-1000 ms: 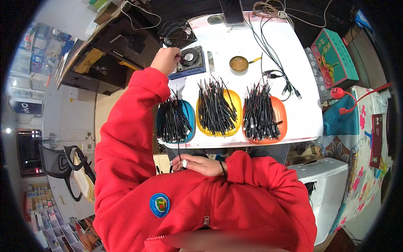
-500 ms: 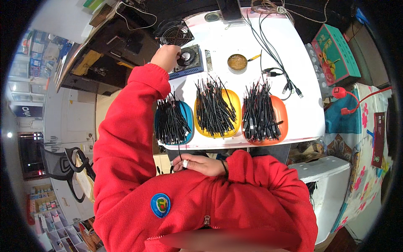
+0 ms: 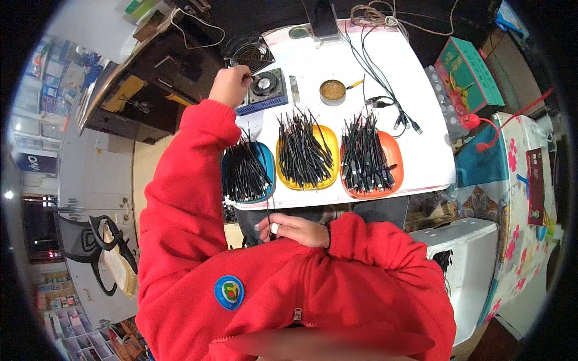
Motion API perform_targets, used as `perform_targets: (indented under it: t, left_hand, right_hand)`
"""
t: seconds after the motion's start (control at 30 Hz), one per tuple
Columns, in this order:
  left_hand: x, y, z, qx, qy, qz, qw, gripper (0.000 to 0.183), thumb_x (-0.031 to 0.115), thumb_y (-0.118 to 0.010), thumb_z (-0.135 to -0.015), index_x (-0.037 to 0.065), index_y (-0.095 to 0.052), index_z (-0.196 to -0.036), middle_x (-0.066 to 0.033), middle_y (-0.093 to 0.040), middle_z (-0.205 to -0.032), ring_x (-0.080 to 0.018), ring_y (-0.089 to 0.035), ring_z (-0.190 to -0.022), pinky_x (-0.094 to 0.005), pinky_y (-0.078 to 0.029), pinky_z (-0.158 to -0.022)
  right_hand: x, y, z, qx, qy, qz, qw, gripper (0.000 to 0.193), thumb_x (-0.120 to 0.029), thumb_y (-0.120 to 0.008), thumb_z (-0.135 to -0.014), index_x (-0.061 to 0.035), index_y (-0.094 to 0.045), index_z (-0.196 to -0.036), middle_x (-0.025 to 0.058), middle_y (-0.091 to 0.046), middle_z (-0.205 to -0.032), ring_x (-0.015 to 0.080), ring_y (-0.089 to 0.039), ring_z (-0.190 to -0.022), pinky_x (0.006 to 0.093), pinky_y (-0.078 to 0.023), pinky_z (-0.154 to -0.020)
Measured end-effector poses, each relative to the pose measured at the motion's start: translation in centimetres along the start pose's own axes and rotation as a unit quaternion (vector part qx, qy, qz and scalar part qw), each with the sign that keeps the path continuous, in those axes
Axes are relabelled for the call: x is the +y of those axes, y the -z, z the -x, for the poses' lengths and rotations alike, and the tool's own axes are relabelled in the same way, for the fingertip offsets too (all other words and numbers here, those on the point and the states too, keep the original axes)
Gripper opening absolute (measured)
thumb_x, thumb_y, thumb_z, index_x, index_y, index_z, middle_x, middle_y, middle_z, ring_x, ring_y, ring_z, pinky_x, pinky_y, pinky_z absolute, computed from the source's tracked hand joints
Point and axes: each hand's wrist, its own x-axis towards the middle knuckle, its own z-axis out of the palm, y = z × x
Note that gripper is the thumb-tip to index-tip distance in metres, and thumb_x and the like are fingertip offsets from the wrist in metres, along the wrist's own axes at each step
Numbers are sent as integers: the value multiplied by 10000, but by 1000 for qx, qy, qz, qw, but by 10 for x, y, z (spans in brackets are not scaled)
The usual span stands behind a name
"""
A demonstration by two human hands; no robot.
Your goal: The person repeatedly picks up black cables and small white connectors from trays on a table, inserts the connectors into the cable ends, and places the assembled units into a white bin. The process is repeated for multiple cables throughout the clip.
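Note:
My left hand [image 3: 230, 86] is closed at the left side of a small blue-sided device [image 3: 260, 102] with a round black top and a shiny centre. Whatever is between its fingertips is too small to make out. Close to my chest, below the table's front edge, my right hand [image 3: 304, 232] is closed around a thin black cable [image 3: 269, 210], and a white band wraps one finger. Bundles of short black cables with bare ends lie in a blue tray [image 3: 270, 157], a yellow tray [image 3: 333, 139] and an orange tray [image 3: 394, 150] along the near edge.
Behind the device stands a black fan [image 3: 253, 55]. A round tin of brown paste [image 3: 333, 91] has a yellow-handled tool [image 3: 355, 85] against it. Long black cables [image 3: 385, 84] trail to the right. Beyond the white table [image 3: 427, 162] sits a green box [image 3: 466, 75].
My left hand has shifted slightly left, a little off the device's round top. The right hand has turned slightly, still with the cable. The whole view has shifted a little.

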Motion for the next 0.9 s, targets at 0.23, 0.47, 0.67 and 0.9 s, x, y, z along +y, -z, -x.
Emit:
perform_targets:
  t: [0.23,0.47,0.67,0.9]
  left_hand:
    - [114,81,115,31,118,607,785,161,22,-602,-875,-39,-581,-1023,-83,-647,-771,-59,-483,-562,-181,-348,-492]
    - [243,72,186,-25,84,791,606,167,19,-572,-909,-3,-545,-1073,-103,-629,-841,-66,-461,-617,-185,-382,-559]
    - [298,62,187,-140,-35,787,599,515,72,-597,-890,-5,-375,-1349,-178,-480,-1336,-273,-464,-1254,-390,-374,-1049]
    - [243,45,185,-144,58,682,714,411,59,-550,-898,-14,-450,-1290,-142,-568,-1219,-191,-564,-1102,-299,-468,-878]
  right_hand:
    - [-45,-13,33,199,-19,330,922,517,-209,-541,-933,58,-351,-1333,181,-561,-1140,250,-550,-1079,329,-416,-953]
    - [-82,-93,71,308,174,489,797,411,-280,-494,-939,41,-400,-1178,269,-546,-1015,435,-549,-967,452,-440,-827]
    - [-114,-134,179,502,137,501,692,225,-212,-473,-936,-6,-523,-1010,165,-584,-930,333,-592,-866,400,-473,-754]
    - [-155,-265,357,747,110,550,357,299,-287,-411,-1001,-11,-526,-999,25,-530,-728,100,-466,-642,267,-372,-587]
